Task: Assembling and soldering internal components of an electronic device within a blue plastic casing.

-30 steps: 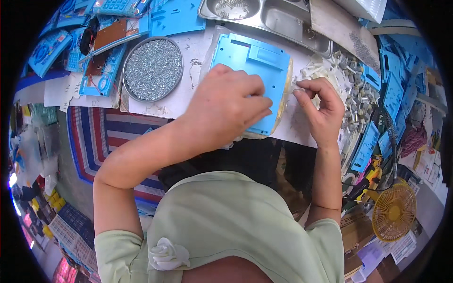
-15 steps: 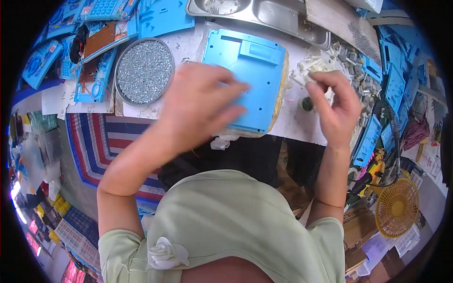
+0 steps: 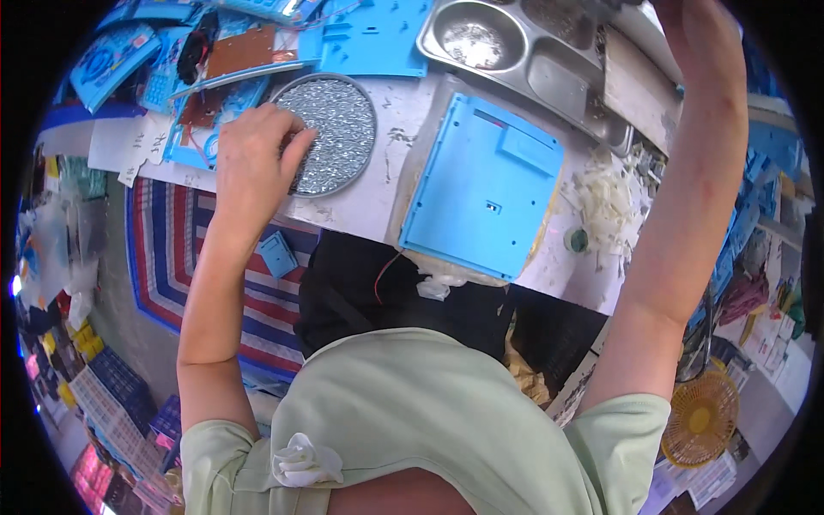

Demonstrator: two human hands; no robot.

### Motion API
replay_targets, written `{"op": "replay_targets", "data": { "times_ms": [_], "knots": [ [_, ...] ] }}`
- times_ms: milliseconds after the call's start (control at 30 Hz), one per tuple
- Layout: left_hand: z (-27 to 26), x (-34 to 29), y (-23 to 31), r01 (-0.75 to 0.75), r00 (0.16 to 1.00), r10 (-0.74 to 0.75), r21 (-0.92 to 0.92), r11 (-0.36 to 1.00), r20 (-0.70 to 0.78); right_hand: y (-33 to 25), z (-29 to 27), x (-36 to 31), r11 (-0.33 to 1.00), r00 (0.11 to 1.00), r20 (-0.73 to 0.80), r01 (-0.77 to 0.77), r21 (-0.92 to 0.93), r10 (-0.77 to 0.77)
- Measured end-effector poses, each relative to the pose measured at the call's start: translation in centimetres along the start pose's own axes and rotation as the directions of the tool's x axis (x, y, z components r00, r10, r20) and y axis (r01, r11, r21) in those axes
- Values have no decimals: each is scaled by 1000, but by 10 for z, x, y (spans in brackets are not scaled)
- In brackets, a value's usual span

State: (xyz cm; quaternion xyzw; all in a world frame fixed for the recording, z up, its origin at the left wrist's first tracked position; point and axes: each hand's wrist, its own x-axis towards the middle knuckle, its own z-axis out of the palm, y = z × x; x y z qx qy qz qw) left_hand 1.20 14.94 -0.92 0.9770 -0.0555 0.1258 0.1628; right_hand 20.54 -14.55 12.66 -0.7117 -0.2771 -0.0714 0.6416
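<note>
My left hand [image 3: 256, 159] is at the left rim of a round metal dish [image 3: 372, 146] full of small silver screws [image 3: 336, 129]. Its fingers are curled, with the thumb over the screws; the fingertips are hidden, so what they hold cannot be made out. My right arm stretches far to the upper right, and my right hand [image 3: 691, 30] is partly cut off by the top edge, its fingers hard to see. Between the arms lies a light-blue plastic housing panel [image 3: 476, 176] on a padded, plastic-wrapped base [image 3: 402, 210]. A small white-and-black part [image 3: 491, 207] shows in its slot.
A steel compartment tray [image 3: 554, 73] stands behind the panel. White plastic pieces [image 3: 605, 193] and a small dark-green round thing [image 3: 576, 239] lie to its right. Blue housings with brown circuit boards [image 3: 240, 56] are piled at the back left. A yellow fan [image 3: 699, 421] is at lower right.
My left hand has moved from over the blue panel to the screw dish. My right hand has gone from beside the white pieces to the far upper right. The view has shifted.
</note>
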Motion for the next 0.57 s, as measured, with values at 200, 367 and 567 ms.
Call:
{"op": "replay_targets", "data": {
  "times_ms": [200,367,567],
  "knots": [
    [2,3,-1,-20,998,16,-66,998,-62,6,5,-45,917,977,214,-89,389,4],
    [3,-3,59,-336,935,287,-256,907,-209,-11,12,-110,792,969,245,-162,589,16],
    [-3,-8,120,-447,882,467,-430,785,-63,-45,8,-146,770,903,394,-127,626,-171]
  ]
}}
